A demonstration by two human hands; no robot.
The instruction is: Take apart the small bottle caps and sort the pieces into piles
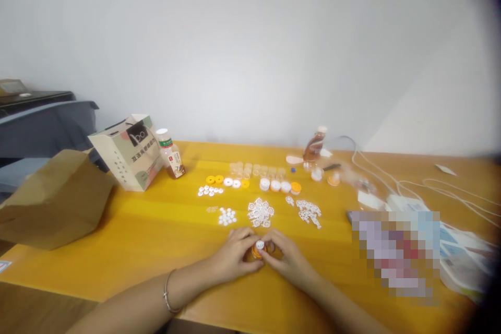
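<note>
My left hand [234, 255] and my right hand [287, 258] meet over the near middle of the yellow wooden table [148, 229]. Both pinch a small orange round piece with a white top [259, 248] between their fingertips. A bracelet sits on my left wrist [169, 292]. Just beyond the hands lie piles of small white flat parts [260, 213], and a second white pile [309, 211] lies to the right. Farther back stand rows of yellow and white round caps [229, 181] and small clear cups [258, 169].
A brown paper bag [50, 198] lies at the left, with a printed gift bag [129, 151] and a small bottle [170, 154] behind it. A brown bottle [314, 145] stands at the back. White cables [410, 182] and papers [462, 261] cover the right side.
</note>
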